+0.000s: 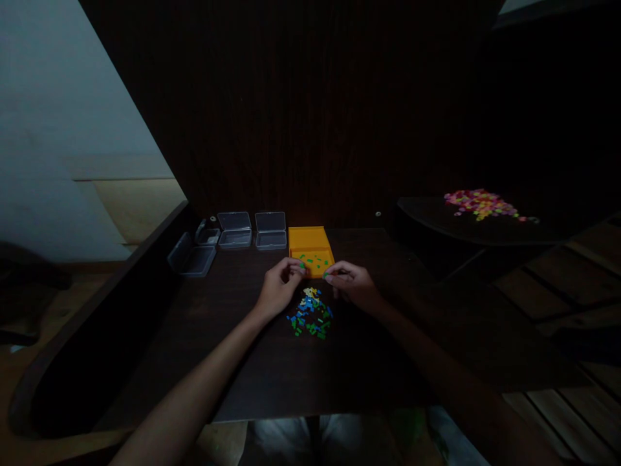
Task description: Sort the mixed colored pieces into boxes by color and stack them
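An open orange box with small green pieces in it stands on the dark table. Just before it lies a pile of small blue, green and yellow pieces. My left hand is at the box's near left corner, fingers pinched on a small green piece. My right hand is at the near right corner, fingers also pinched on a small green piece. Both hands hover just above the pile.
Several clear plastic boxes with open lids stand in a row left of the orange box. A second heap of pink and yellow pieces lies on a dark surface at the right. A dark panel rises behind the table.
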Tool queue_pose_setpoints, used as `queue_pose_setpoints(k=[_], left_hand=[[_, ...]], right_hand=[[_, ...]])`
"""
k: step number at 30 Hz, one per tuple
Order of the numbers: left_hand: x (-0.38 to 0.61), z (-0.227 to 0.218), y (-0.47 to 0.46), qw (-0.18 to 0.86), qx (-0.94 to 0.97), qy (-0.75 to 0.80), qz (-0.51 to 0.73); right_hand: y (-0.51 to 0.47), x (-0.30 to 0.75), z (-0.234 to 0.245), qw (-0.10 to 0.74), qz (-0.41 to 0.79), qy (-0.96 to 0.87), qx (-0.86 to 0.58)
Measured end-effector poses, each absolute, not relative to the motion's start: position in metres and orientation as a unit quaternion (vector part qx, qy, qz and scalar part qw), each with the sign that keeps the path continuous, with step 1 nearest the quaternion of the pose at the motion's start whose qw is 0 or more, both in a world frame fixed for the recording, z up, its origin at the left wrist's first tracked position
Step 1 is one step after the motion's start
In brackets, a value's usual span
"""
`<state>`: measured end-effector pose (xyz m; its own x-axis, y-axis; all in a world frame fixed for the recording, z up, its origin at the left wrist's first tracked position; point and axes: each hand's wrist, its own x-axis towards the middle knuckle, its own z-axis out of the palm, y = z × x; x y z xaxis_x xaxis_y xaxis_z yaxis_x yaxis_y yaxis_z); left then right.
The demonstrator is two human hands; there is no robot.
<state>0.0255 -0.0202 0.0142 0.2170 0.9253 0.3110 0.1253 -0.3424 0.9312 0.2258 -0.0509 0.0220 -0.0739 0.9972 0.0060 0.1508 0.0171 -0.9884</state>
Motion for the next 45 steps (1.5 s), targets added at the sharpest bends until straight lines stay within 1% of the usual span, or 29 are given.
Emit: queue_pose_setpoints(k=[4,8,12,17,21,24,27,30,38,41,45], left_hand=[[0.02,0.009,-0.009,0.26,0.734,0.426,0.46],[0.018,0.005,0.003,0.193,0.775,0.419,0.431],[0.016,0.003,0.009,0.154,0.787,0.422,0.422],[0.014,0.001,0.011,0.133,0.766,0.444,0.446],[0.013,0.001,0.014,0.131,0.767,0.452,0.437],[0.013,0.001,0.017,0.132,0.766,0.453,0.438],[0.013,-0.002,0.02,0.136,0.76,0.452,0.447],[0.013,-0.004,0.024,0.14,0.749,0.456,0.46],[0.014,-0.005,0.032,0.144,0.759,0.446,0.452],[0.014,-0.005,0.035,0.146,0.77,0.444,0.434],[0.015,-0.004,0.037,0.143,0.784,0.442,0.411]], right_hand=[[-0.035,0.232,0.023,0.473,0.435,-0.568,-0.514],[-0.016,0.242,0.027,0.445,0.341,-0.637,-0.529],[0.005,0.251,0.033,0.36,0.202,-0.737,-0.535],[0.027,0.249,0.035,0.224,0.088,-0.799,-0.551],[0.037,0.246,0.033,0.128,0.029,-0.809,-0.573],[0.04,0.246,0.033,0.094,0.022,-0.812,-0.576],[0.042,0.248,0.032,0.094,0.031,-0.819,-0.565],[0.042,0.253,0.032,0.119,0.042,-0.824,-0.553],[0.042,0.276,0.032,0.251,0.09,-0.828,-0.493],[0.041,0.278,0.031,0.26,0.095,-0.833,-0.479],[0.042,0.274,0.027,0.24,0.092,-0.845,-0.469]])
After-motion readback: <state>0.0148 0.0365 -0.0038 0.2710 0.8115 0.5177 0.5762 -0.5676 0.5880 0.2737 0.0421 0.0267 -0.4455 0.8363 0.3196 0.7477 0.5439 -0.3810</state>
